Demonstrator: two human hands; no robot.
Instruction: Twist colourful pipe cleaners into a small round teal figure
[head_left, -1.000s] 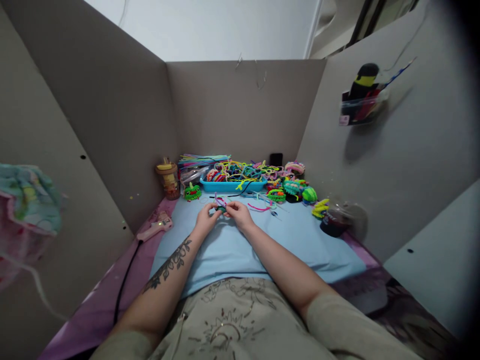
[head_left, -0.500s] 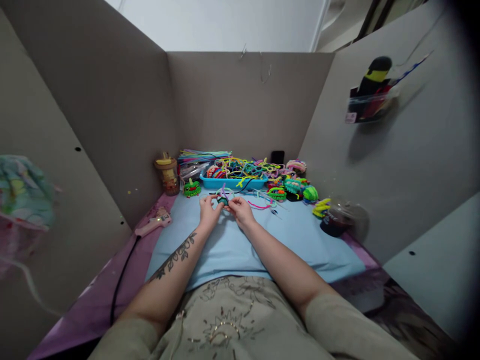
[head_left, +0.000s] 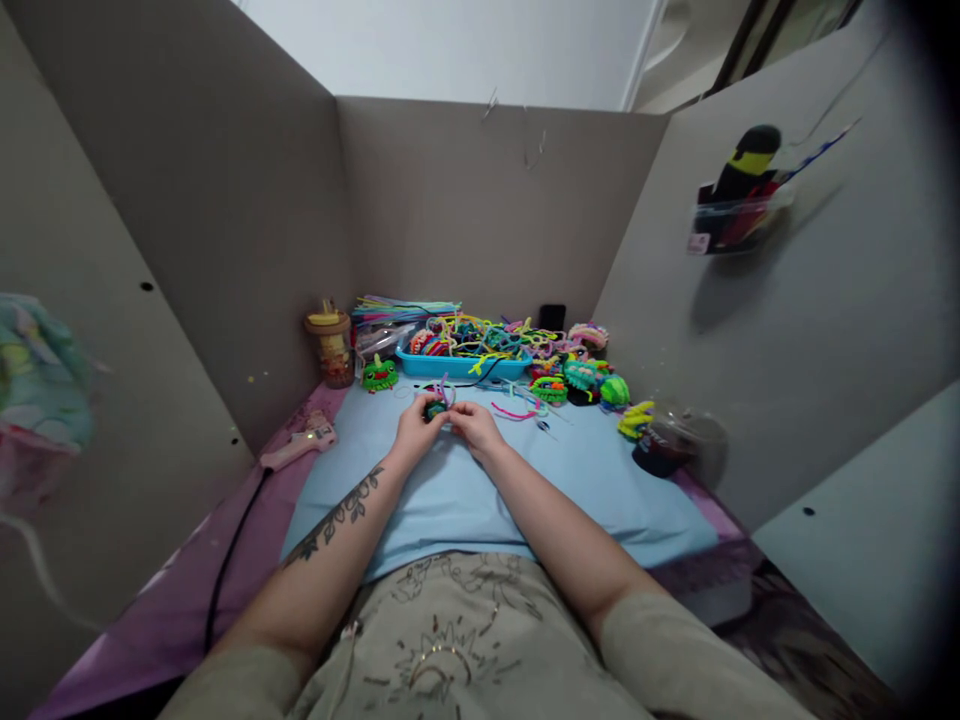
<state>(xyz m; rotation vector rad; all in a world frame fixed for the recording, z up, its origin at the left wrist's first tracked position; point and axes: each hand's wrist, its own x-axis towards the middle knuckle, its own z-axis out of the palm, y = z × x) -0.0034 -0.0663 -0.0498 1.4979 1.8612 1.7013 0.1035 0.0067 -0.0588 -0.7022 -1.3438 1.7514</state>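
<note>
My left hand [head_left: 417,428] is closed around a small dark green fuzzy piece [head_left: 434,410], apparently made of pipe cleaner. A purple pipe cleaner [head_left: 444,388] sticks up from it. At its right side, my right hand [head_left: 477,430] has thumb and fingers pinched together, close to the left thumb tip. What the right fingertips pinch is too small to make out. Both hands are above a light blue cloth [head_left: 450,500]. Loose pink pipe cleaner [head_left: 514,412] and small scissors [head_left: 544,427] lie to the right of the hands.
Behind is a blue tray [head_left: 465,368] heaped with colourful pipe cleaners. A green frog-like figure [head_left: 380,374] and a tumbler [head_left: 331,350] stand at left, near a pink glue gun [head_left: 301,445]. Several fuzzy figures [head_left: 585,374] and a dark-based clear container [head_left: 664,445] are at right. Grey panels surround the table.
The green piece has turned and sits deeper in my left hand. My right fingertips have shifted from the piece to its right edge. The whole view has tilted slightly.
</note>
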